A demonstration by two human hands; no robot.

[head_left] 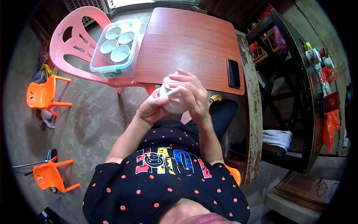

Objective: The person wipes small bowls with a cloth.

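My left hand is closed round a white cup in front of my body, near the table's front edge. Over its upper part my right hand is closed, with bent fingers pressing a thin white cloth or tissue against it. The fingers hide much of the cup and cloth. Beyond them, to the left, a clear plastic box holds several stacks of white cups.
The box rests on a pink plastic chair beside the reddish-brown table. A black phone lies near the table's right edge. Orange chairs stand at left. A dark wooden stand with assorted items is at right.
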